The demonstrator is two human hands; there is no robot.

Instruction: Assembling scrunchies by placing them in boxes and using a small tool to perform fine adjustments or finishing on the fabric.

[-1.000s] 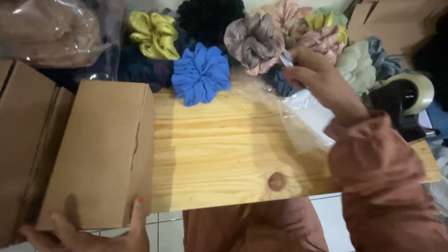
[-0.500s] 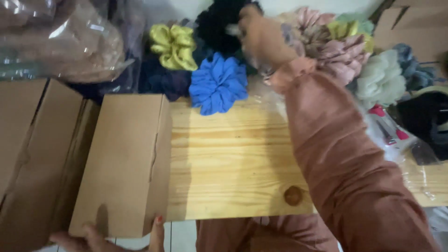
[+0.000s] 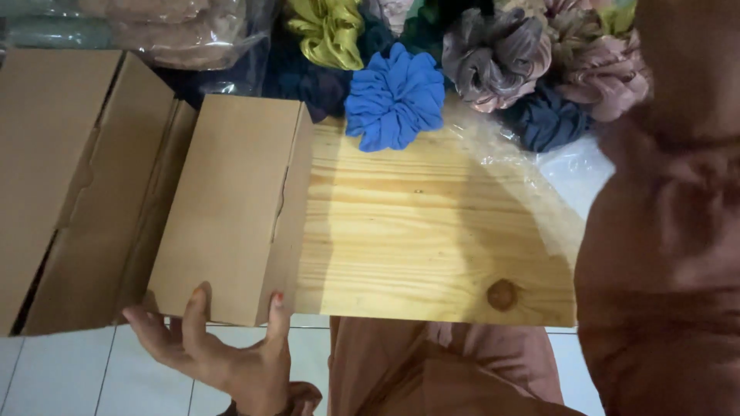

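Closed brown cardboard box (image 3: 231,208) lies on left end of wooden board (image 3: 432,231), plain, rectangular. More brown boxes (image 3: 69,177) left of it. Left hand (image 3: 220,350) open, fingertips against box's near end. Right hand out of view; sleeve (image 3: 663,254) covers right side. Blue scrunchie (image 3: 395,96) at board's far edge.

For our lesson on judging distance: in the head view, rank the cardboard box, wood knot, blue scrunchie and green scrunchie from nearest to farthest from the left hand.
1. Cardboard box, touched by the left hand.
2. Wood knot, on the board's right.
3. Blue scrunchie, beyond the board.
4. Green scrunchie, at the top edge.
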